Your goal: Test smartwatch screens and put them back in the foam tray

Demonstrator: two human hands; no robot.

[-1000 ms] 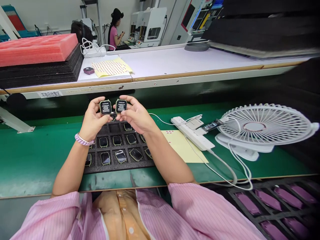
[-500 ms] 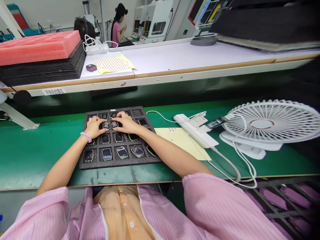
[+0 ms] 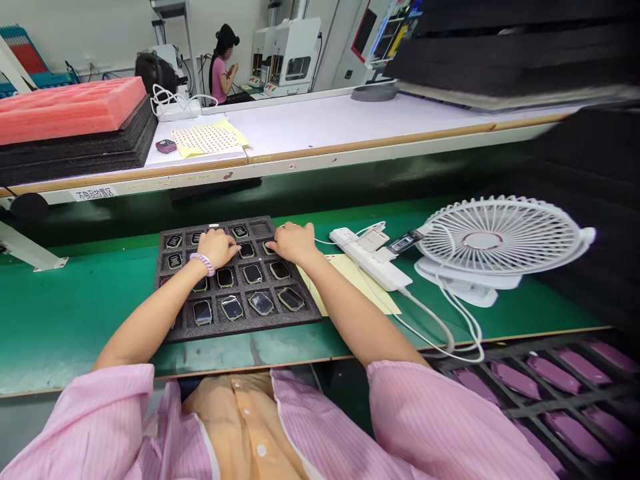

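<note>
A dark grey foam tray lies on the green bench, with smartwatch bodies in its square pockets. My left hand, a purple coil band at its wrist, rests over the upper middle pockets. Its fingers are bent down and their tips hidden; the thumb points toward a dark-faced watch. At the tray's upper right edge, the fingers of my right hand curl over, with the thumb on another watch body, mostly covered. Lower rows show dark glossy screens, such as this watch; the upper left ones show printed text.
Right of the tray are a yellow sheet, a white power strip with cables and a white fan. Foam blocks sit on the raised shelf. Purple pieces fill a lower tray at right. A person sits far behind.
Both hands have shifted rightward along the tray and moved further apart. Text-marked watches at the upper left are now uncovered. The camera view has also turned slightly right.
</note>
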